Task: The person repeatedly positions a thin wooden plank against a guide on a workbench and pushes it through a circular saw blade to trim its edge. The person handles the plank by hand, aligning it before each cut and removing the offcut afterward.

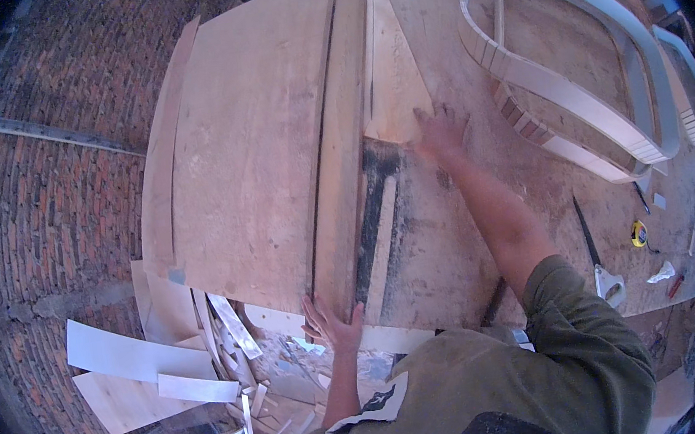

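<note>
A long wooden board (334,184) runs away from me across the bench, along the edge of a large plywood sheet (241,135). My left hand (335,327) rests at the near end of this board, its fingers apart. Against the board's right side, farther off, lies a pale tapered piece of plywood (395,85), narrow at its far end. My right hand (440,133) lies on its near right corner with the fingers spread. Closer to me, a narrow wood strip (383,247) sits over a dark patch on the bench.
Rounded wooden frames (559,131) stand at the far right. A handsaw (606,279), a yellow tape measure (638,233) and small tools lie on the bench's right side. Offcuts (142,353) are heaped at lower left, beside a brick wall (43,223).
</note>
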Motion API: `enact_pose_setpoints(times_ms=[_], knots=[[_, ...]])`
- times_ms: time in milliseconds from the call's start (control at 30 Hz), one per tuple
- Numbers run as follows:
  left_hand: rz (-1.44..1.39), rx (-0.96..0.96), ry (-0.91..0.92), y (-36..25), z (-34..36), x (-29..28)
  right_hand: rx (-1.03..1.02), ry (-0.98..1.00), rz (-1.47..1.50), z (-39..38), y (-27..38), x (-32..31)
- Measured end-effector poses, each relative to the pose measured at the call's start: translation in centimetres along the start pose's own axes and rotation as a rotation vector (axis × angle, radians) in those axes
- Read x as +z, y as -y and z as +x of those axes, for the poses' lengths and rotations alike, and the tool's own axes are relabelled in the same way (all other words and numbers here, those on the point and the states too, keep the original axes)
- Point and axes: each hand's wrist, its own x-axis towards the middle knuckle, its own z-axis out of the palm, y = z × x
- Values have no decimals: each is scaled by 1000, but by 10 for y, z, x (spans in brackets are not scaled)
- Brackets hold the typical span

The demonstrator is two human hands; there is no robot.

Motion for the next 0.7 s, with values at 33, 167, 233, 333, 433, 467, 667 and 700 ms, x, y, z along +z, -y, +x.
enact_pose_setpoints(times_ms=[33,167,233,333,433,467,667,700], knots=[[1,-2,7,-1,1,-2,5,13,-3,2,1,-3],[24,-15,15,-1,0,-4,5,53,-19,12,5,-12],[22,-11,28,-1,0,-3,10,38,-31,20,-1,-7],[8,-20,44,-3,2,-5,47,70,-21,28,-1,-5],[3,-31,53,-4,1,-7,33,117,-32,31,1,-11],[3,-34,55,-5,1,-7,37,117,-27,33,2,-9],[1,-12,34,0,0,-3,46,150,6,43,2,-13],[0,-15,33,0,0,-2,48,148,9,45,2,-12]])
